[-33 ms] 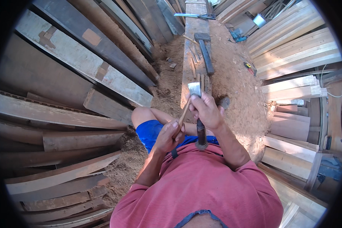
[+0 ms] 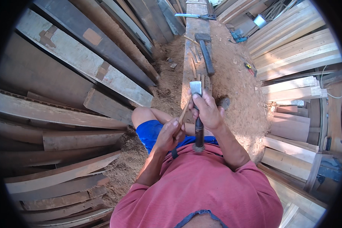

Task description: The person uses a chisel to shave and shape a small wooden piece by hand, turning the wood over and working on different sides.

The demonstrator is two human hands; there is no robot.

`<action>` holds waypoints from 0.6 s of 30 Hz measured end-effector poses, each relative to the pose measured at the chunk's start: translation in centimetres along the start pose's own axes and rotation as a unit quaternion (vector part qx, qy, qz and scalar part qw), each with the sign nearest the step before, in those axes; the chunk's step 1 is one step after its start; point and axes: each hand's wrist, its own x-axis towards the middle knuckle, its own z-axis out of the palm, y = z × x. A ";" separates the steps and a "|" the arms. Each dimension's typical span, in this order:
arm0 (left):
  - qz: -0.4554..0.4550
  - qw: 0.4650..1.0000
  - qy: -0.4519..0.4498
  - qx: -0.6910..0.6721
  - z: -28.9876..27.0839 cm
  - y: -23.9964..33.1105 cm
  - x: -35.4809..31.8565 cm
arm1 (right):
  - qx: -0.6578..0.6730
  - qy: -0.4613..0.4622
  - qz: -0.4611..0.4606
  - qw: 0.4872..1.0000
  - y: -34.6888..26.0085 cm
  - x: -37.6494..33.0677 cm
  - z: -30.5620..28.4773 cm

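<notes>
Hands meet close together above a long wooden beam (image 2: 190, 49) that runs away from the person across sawdust-covered ground. The right hand (image 2: 208, 110) has its grip pressed shut around the dark handle of a hammer (image 2: 197, 114), whose grey metal head shows just above the fingers and whose handle end points back toward the red shirt (image 2: 201, 190). The left hand (image 2: 170, 133) pinches a thin wooden stick (image 2: 184, 112) that slants up toward the hammer head, its tip just beside the metal. Both hands hover over the person's bent knee and blue shorts (image 2: 152, 133). Farther along the beam lies a second, larger mallet (image 2: 206, 51) with a dark handle, beside several small wood slivers, and a handsaw (image 2: 195, 16) rests across the far end. Weathered planks (image 2: 64, 114) lie stacked on the left; pale boards (image 2: 292, 49) lean on the right.
</notes>
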 end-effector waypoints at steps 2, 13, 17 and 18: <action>0.046 0.996 0.060 -0.050 0.5 0.4 1.5 | 0.246 0.118 -0.003 0.962 0.1 -0.3 1.3; 0.094 0.972 0.145 0.158 -0.7 3.7 4.5 | 0.340 -0.091 0.139 0.926 1.9 -3.8 6.0; 0.153 0.926 0.156 0.309 0.6 4.2 2.9 | 0.284 -0.090 0.131 0.946 0.8 -4.8 6.2; 0.175 0.906 0.162 0.351 1.3 4.5 2.4 | 0.266 -0.084 0.126 0.952 0.4 -5.1 6.1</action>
